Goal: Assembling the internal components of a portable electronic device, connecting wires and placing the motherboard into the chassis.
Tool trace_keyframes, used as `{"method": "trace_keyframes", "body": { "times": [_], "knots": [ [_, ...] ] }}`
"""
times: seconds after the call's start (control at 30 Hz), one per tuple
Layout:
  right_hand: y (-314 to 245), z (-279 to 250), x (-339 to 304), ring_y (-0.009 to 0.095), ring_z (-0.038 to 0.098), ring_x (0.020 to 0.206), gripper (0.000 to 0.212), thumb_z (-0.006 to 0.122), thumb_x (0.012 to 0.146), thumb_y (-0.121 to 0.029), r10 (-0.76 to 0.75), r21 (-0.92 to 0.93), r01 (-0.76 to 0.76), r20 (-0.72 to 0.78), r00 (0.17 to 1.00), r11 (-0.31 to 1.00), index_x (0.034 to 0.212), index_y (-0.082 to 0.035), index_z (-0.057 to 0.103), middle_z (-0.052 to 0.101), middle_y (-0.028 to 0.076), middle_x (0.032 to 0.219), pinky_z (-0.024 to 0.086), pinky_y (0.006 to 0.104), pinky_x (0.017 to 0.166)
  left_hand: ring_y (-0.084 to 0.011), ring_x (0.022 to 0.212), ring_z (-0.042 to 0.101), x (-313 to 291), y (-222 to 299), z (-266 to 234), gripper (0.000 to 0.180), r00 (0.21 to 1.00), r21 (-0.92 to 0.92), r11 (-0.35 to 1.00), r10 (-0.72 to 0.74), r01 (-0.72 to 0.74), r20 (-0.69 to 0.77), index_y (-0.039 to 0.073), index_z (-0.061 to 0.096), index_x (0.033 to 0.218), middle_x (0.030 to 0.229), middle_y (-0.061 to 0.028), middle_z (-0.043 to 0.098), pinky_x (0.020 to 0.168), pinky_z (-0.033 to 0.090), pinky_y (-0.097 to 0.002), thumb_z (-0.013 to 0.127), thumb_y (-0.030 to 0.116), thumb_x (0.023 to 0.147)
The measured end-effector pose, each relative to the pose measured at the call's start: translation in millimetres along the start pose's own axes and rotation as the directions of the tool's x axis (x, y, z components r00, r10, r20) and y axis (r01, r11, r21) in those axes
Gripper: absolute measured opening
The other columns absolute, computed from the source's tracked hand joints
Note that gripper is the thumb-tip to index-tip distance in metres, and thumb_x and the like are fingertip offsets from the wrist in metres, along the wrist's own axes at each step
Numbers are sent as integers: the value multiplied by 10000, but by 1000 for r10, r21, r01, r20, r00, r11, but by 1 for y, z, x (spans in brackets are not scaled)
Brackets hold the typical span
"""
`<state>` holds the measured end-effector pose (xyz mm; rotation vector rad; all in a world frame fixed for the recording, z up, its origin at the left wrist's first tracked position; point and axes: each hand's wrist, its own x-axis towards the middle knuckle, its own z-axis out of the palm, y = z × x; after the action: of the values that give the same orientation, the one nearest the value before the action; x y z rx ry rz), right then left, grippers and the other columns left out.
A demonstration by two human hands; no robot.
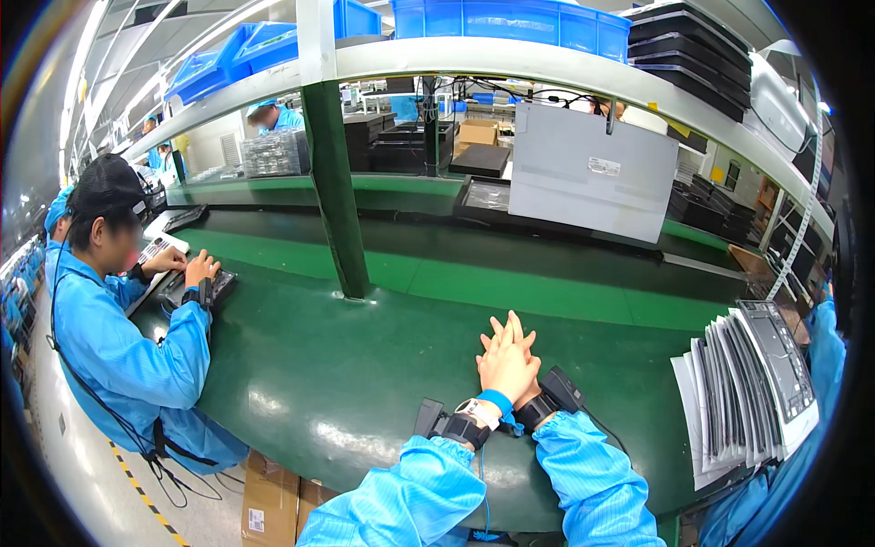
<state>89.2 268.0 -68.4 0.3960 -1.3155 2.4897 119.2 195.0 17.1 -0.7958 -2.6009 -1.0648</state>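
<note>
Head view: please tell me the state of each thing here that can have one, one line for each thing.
left hand: empty, laid over the right hand, fingers straight
right hand: empty, under the left hand
green table: bare in front of the hands
stack of flat panels: fanned out, lying at the right
grey panel: standing upright behind the green post
blue bins: on the top shelf

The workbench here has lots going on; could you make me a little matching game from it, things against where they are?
Things:
1. person's clasped hands
2. fanned stack of flat panels
3. blue bins
4. cardboard boxes

Places:
A. on the top shelf
B. on the floor under the bench
C. resting on the green mat, centre
D. at the bench's right edge

Pairs: 1-C, 2-D, 3-A, 4-B
</note>
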Motion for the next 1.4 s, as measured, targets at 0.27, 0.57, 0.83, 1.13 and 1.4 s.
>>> {"method": "trace_keyframes", "body": {
  "times": [0.27,0.57,0.83,1.13,1.4],
  "knots": [
    [-1,6,-1,282,337,1252,557,286,934,-456,19,41,-19,-18,1000,999,1438,-295,114,208,46,1481,273,463,1025,-307,1244,382,2,-13,13,485,998,50,998,37,-35,-48,201,573,1185,1363,-86,398,954,398,-431,585,213,701],
    [-1,6,-1,286,321,1263,558,285,931,-465,23,32,-23,-18,1000,999,1436,-303,114,209,38,1480,264,476,1027,-341,1263,333,4,-18,20,507,996,29,997,71,-70,-50,219,554,1206,1378,-110,367,963,369,-488,595,237,701],
    [-7,10,-3,271,340,1242,551,281,934,-467,42,86,-39,-34,999,996,1435,-310,113,215,19,1478,302,474,996,-372,1280,289,8,-22,27,529,992,29,993,114,-112,-59,235,537,1225,1391,-131,339,971,343,-538,604,258,701],
    [-9,19,0,284,218,1337,574,284,924,-478,-69,248,47,80,994,968,1438,-271,135,161,26,1496,211,465,1062,-403,1297,245,11,-33,36,552,979,62,981,186,-181,-85,252,521,1244,1405,-152,310,980,317,-589,613,278,701],
    [-3,-2,-2,250,131,1372,623,305,903,-477,46,-602,4,67,997,798,1434,-184,161,132,11,1503,143,436,1093,-348,1317,253,6,-19,14,642,1000,-289,957,11,-4,23,163,432,1325,1402,-107,353,1058,253,-483,620,224,714]
  ]
}}
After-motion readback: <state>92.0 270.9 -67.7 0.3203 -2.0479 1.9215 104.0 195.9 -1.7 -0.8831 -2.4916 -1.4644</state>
